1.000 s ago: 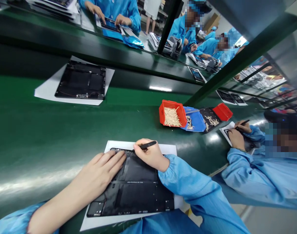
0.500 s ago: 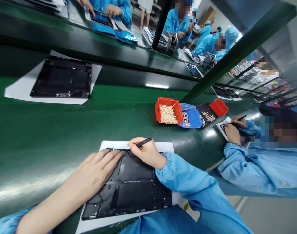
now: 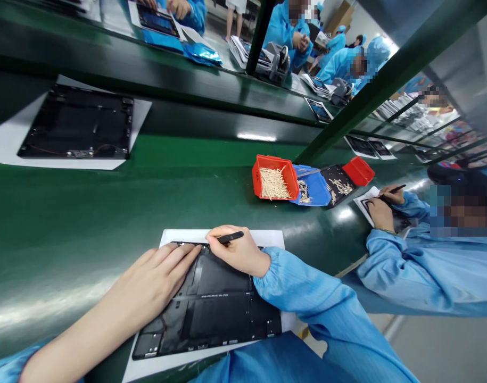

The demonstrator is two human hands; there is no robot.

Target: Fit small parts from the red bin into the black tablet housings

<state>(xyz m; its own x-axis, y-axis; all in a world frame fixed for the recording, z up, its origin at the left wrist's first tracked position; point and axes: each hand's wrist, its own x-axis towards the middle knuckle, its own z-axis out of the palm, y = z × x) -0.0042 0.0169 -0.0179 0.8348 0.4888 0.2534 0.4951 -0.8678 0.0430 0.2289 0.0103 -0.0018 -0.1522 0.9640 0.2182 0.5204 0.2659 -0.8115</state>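
Observation:
A flat black tablet housing [image 3: 223, 316] with wiring and small parts inside lies on white paper [image 3: 267, 238] in front of me. My left hand [image 3: 161, 276] rests on its upper left part, fingers stretched out flat. My right hand [image 3: 237, 252] pinches slim black tweezers [image 3: 231, 237] at the housing's top edge, close to the left fingertips. The tips of the tweezers are hidden behind my fingers, so what they touch cannot be seen.
Beyond the housing stand a red bin [image 3: 275, 183] of small pale sticks, a blue bin [image 3: 313, 186] and a black tray [image 3: 337, 183]. Another housing [image 3: 79, 122] lies on paper at far left. A green post [image 3: 371, 90] slants overhead. A co-worker [image 3: 427, 260] sits at right.
My right hand has shifted slightly left, and the tweezers lie flatter. The far-left housing and its paper have moved left. My left hand stays on the near housing.

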